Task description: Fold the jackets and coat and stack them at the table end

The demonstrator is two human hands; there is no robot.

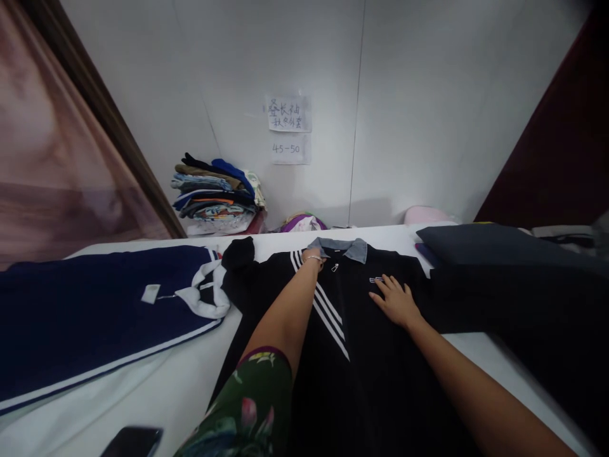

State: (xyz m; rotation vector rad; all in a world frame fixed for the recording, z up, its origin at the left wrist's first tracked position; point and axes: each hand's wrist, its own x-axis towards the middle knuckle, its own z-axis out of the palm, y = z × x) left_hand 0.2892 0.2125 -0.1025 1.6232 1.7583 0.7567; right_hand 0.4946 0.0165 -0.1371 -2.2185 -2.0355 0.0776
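A black zip jacket point(371, 355) with a grey collar and three white diagonal stripes lies spread face up on the white table. My left hand point(314, 255) is at the base of the collar on the left side, its fingers closed on the cloth and partly hidden. Beside it, the zip pull point(335, 268) hangs at the neck. On the chest to the right, my right hand point(396, 303) lies flat with fingers spread, close to a small white-outlined logo point(375, 280).
To the left lies a navy garment point(104, 311) with a white collar and tag. Folded clothes point(216, 193) are stacked by the wall, dark folded clothes point(504, 247) at right. A phone point(133, 442) rests at the near left. Handwritten papers point(290, 130) hang on the wall.
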